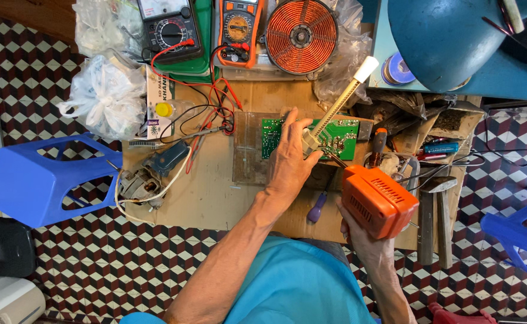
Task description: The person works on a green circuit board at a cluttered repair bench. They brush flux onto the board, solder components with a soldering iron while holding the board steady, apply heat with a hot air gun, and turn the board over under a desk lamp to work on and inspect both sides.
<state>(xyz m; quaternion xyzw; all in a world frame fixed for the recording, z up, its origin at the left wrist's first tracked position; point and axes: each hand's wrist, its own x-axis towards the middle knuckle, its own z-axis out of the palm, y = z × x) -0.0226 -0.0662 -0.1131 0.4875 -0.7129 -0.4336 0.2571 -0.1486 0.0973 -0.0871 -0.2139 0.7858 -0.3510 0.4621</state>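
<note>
So the person's left hand (291,157) is curled around a long cream-coloured desoldering pump (337,107), gripping its lower end, and the hand rests on the green circuit board (341,137) in the middle of the cardboard-covered bench (209,198). The pump slants up and to the right, its tip down at the board. The right hand (359,235) is wrapped tight around the handle of an orange soldering gun (376,199), near and to the right of the board, nose toward it. At the far edge sit a black multimeter (169,27), an orange multimeter (238,30) and a copper coil (301,35). A blue plastic stool (35,180) is off to the left, a hammer (437,216) to the right.
</note>
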